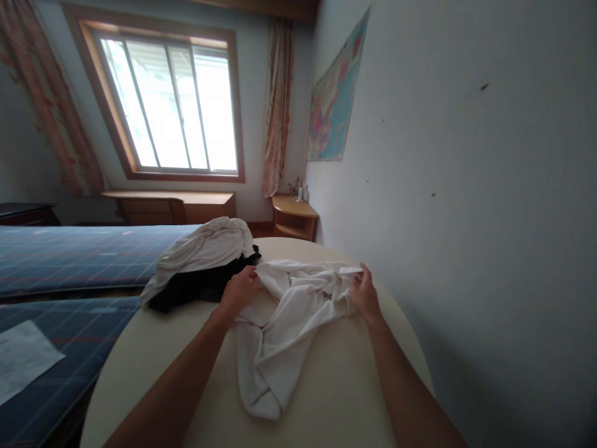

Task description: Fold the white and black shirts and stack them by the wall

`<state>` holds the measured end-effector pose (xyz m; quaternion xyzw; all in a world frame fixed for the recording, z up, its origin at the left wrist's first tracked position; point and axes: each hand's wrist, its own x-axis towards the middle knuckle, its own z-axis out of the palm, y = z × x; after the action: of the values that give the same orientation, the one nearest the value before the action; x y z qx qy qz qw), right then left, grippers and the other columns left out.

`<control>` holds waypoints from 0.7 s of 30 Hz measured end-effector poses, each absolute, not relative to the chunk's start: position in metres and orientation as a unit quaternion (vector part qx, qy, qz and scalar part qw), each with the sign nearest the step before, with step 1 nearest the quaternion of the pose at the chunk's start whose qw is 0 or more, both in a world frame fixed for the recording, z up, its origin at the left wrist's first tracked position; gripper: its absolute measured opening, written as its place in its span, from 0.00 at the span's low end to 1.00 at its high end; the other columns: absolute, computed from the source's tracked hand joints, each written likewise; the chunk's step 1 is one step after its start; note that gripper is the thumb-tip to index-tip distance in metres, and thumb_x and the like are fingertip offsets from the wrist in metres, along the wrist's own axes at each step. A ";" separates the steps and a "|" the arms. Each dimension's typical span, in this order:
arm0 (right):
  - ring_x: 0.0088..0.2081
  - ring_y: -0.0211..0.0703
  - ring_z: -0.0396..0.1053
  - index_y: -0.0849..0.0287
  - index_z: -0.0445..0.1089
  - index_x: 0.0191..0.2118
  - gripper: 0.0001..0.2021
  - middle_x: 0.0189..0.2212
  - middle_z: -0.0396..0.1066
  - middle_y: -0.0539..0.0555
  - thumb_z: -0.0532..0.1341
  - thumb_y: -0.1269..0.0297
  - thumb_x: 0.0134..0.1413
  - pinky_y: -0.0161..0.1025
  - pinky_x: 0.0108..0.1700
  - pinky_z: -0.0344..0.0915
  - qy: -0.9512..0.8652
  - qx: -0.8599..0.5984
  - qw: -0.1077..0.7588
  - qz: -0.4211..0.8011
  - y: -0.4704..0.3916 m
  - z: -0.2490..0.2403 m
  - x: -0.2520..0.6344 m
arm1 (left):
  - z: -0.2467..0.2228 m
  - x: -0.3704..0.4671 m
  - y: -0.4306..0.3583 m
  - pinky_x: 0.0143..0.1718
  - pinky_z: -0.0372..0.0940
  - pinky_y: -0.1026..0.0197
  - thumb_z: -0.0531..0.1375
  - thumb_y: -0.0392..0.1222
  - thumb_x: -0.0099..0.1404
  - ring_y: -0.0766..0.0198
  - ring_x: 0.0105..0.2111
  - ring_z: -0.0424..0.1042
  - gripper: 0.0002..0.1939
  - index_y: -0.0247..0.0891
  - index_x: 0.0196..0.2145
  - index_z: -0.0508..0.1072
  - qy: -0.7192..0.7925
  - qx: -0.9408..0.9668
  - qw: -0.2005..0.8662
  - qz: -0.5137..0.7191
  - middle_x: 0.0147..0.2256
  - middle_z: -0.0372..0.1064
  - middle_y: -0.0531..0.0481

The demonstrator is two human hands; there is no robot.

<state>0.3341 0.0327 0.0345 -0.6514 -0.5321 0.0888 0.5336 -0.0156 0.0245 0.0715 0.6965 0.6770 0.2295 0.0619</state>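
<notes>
A crumpled white garment lies on a round cream table, one narrow part stretching toward me. Its exact kind is hard to make out in the folds. At its upper left edge, my left hand is closed on the cloth. My right hand pinches the upper right edge between thumb and fingers, lifting it slightly. Just beyond my left hand sits a pile of clothes, with a light grey-white cloth over a black one.
Left of the table are blue plaid mattresses with a sheet of paper on the nearer one. A bare wall runs close along the right. A corner shelf and a low desk stand at the back beneath the window.
</notes>
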 end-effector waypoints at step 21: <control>0.39 0.47 0.72 0.55 0.76 0.38 0.09 0.36 0.77 0.52 0.59 0.67 0.53 0.40 0.45 0.65 -0.803 -0.479 0.303 0.184 -0.002 0.072 0.293 | 0.067 0.001 0.020 0.35 0.64 0.64 0.53 0.37 0.65 0.63 0.32 0.73 0.10 0.41 0.43 0.69 0.597 0.714 0.171 0.322 0.36 0.74 0.50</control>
<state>0.2927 -0.0023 0.0716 -0.4792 -0.8027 0.1843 0.3034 0.0009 0.0203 0.0672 0.7143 0.5975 0.3219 0.1707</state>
